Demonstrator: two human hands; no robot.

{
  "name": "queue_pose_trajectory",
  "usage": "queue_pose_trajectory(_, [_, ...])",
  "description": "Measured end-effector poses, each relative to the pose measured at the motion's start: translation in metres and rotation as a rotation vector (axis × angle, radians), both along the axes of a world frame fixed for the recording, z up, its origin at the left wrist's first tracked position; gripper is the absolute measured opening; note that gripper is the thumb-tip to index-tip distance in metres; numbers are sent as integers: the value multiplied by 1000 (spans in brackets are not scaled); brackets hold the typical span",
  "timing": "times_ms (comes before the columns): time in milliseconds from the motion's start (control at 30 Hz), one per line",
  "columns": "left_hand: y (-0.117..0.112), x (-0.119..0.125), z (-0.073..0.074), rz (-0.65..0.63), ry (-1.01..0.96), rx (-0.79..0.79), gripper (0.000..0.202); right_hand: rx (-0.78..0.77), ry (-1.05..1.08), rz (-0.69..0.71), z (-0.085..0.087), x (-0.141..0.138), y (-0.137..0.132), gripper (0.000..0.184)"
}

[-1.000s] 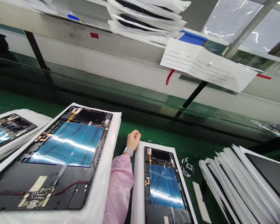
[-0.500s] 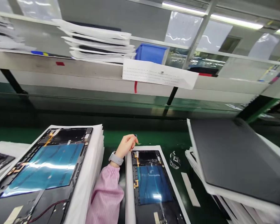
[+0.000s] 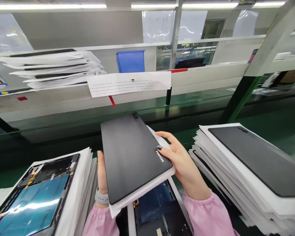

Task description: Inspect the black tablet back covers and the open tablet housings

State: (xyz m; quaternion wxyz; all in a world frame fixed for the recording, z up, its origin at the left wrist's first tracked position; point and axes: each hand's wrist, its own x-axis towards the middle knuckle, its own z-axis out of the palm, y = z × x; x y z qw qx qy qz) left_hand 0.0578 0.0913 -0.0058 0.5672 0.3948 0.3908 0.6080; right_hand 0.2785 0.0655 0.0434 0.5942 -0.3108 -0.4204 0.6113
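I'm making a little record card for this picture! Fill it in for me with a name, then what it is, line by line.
Held thing: dark grey tablet on a white sheet
Left hand: holds the tablet's side, thumb showing
Right hand: holds the other side, fingers curled around
Printed word: POSITIVO
Wrist: grey watch on the left arm
Right pile: stack of tablets on white sheets
Left pile: open tablet back with blue film
Shelf: blue bin
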Motion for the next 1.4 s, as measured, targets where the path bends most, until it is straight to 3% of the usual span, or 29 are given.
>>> queue_pose_trajectory(33, [-2, 0, 9, 17, -14, -10, 73, 4, -1, 27, -2, 0, 2, 53])
queue_pose_trajectory(100, [-3, -2, 22, 119, -33, -43, 65, 21, -18, 61, -6, 1, 5, 46])
queue_pose_trajectory(167, [-1, -5, 24, 250, -26, -58, 43, 48, -54, 78, -8, 3, 9, 39])
queue_pose_trajectory(267, [2, -11, 22, 375, 31, -80, 51, 50, -118, 128, -10, 8, 14, 40])
queue_pose_trajectory(433, [-9, -11, 36, 294, -37, -283, 37, 37, -76, 277, -12, 12, 20, 42])
queue_pose_trajectory(567, [-22, -4, 52, 580, 38, -199, 38, 7, -100, 271, -16, 10, 23, 41])
queue_pose_trajectory(600, [-23, -2, 56, 593, 40, -203, 39, -9, -93, 277, -17, 9, 24, 38])
queue_pose_trajectory(667, [-24, 4, 64, 475, -60, -346, 36, -34, -39, 301, -18, 7, 26, 26])
queue_pose_trajectory(733, [-24, 11, 72, 368, -189, -471, 45, -43, 17, 333, -20, 5, 29, 27])
queue_pose_trajectory(900, [-27, 13, 80, 296, -346, -513, 47, -64, 5, 432, -22, 2, 31, 31])
queue_pose_trajectory(1033, [-23, 1, 66, 268, -285, -380, 45, -88, 4, 477, -23, -1, 31, 23])
queue_pose_trajectory(1167, [-18, -6, 55, 137, -200, -211, 44, -117, 65, 489, -22, -3, 31, 17])
queue_pose_trajectory(1233, [-19, -4, 54, 150, -123, -61, 34, -130, 79, 492, -20, -3, 31, 17])
queue_pose_trajectory(1300, [-21, -2, 55, 242, -84, 31, 19, -128, 77, 494, -16, -3, 29, 20])
queue_pose_trajectory(1400, [-25, -2, 56, 248, -213, -13, 11, -127, 89, 482, -12, -3, 26, 21])
